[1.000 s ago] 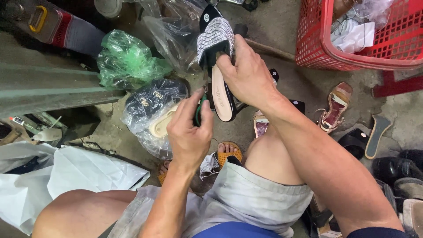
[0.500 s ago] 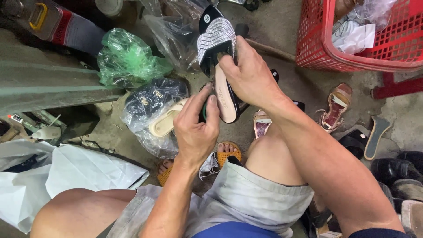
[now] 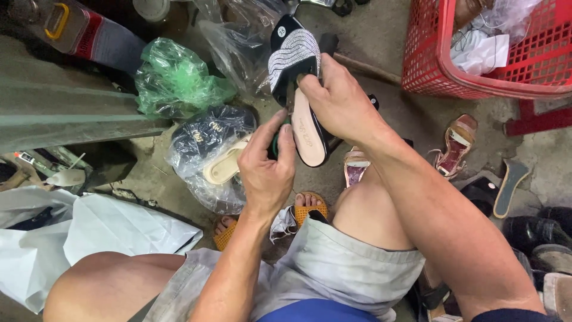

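My right hand grips a black slip-on sandal with a glittery silver strap and a pale pink insole, toe pointing away from me. My left hand is closed just below and left of it, pinching a small dark green object against the sandal's heel end. What that object is cannot be made out. Both hands are above my knees, over the concrete floor.
A clear plastic bag of sandals and a green plastic bag lie left of the hands. A red plastic basket stands at the upper right. Loose sandals and soles lie on the right. White bags are lower left.
My left hand has shifted slightly up and right along the sandal's heel. The right hand keeps its hold on the sandal, almost still.
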